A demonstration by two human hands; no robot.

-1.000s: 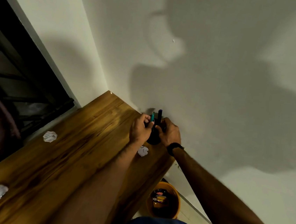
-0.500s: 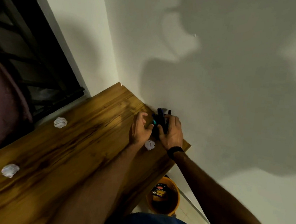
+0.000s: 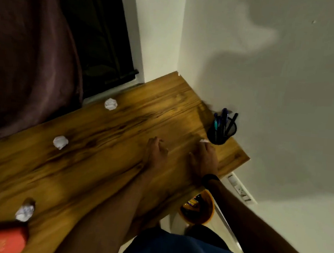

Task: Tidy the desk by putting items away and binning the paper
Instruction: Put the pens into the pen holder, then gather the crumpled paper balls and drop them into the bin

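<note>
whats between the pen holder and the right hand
In the head view, a small crumpled paper lies at the right hand's fingertips, just short of the pen holder. Nothing else shows there.

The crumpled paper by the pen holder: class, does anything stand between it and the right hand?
Nothing visible does. The right hand lies on the desk with its fingertips at the crumpled paper, just before the pen holder.

left hand (image 3: 156, 152): fingers curled, empty | right hand (image 3: 203, 161): fingers down, state unclear
</note>
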